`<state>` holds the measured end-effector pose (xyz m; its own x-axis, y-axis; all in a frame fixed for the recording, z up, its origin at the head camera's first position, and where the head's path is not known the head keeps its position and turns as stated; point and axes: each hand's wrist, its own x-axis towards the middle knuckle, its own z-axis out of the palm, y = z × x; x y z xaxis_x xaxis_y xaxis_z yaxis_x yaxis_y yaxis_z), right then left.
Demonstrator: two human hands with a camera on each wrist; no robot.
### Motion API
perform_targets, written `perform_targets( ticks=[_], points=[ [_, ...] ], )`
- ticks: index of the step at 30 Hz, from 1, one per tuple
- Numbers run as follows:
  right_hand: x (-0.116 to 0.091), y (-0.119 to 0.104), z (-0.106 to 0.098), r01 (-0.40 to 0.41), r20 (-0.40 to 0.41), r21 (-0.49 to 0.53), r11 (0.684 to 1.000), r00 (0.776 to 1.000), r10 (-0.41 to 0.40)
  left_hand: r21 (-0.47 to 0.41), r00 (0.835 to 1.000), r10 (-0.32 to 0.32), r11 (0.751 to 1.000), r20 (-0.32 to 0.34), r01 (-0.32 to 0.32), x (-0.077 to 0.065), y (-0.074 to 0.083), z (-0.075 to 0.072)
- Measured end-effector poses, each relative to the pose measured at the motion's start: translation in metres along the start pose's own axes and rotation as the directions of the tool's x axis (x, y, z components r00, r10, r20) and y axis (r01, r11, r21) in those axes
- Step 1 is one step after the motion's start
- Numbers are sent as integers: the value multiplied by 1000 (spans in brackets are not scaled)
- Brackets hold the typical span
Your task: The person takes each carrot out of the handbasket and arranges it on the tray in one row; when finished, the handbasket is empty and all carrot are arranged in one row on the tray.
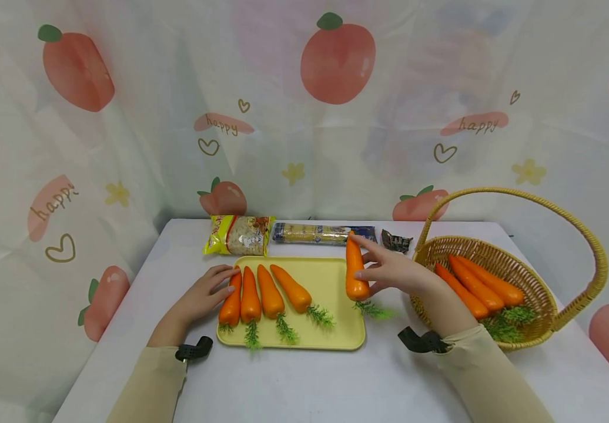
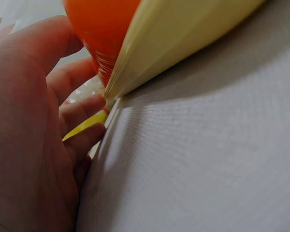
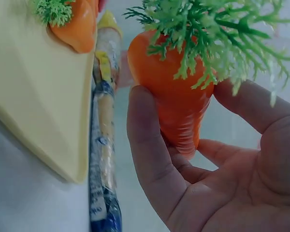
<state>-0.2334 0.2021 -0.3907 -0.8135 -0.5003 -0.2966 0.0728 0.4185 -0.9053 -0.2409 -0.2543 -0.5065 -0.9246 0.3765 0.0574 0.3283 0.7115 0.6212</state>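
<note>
My right hand (image 1: 389,267) holds a carrot (image 1: 355,273) between thumb and fingers over the right end of a yellow tray (image 1: 331,335). In the right wrist view the held carrot (image 3: 171,92) has its green leafy top toward the camera and its narrow tip near the palm. Several more carrots lie side by side on the tray, tips away from me. At the tray's left edge rests my left hand (image 1: 205,296), its fingers loosely bent by the leftmost carrot (image 1: 231,302). The left wrist view shows the fingertips (image 2: 94,101) right at the tray rim.
On the right stands a wicker basket (image 1: 545,288) with a tall handle, holding carrots (image 1: 476,285). Behind the tray lie a yellow food bag (image 1: 241,235), a long noodle pack (image 1: 315,234) and a small dark packet (image 1: 395,241). A printed curtain (image 1: 336,158) hangs behind.
</note>
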Motion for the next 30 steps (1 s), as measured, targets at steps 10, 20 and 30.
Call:
perform_targets(
  ticks=[10, 20, 30],
  points=[
    [36, 4, 18, -27, 49, 32, 999, 998, 25, -18, 1000, -13, 1000, 4, 13, 0, 0, 0],
    [65, 7, 32, -39, 102, 28, 999, 994, 36, 5, 1000, 11, 1000, 0, -11, 0, -3, 1],
    [81, 10, 41, -49, 124, -71, 996, 991, 58, 4, 1000, 8, 1000, -1, -8, 1, -4, 0]
  ],
)
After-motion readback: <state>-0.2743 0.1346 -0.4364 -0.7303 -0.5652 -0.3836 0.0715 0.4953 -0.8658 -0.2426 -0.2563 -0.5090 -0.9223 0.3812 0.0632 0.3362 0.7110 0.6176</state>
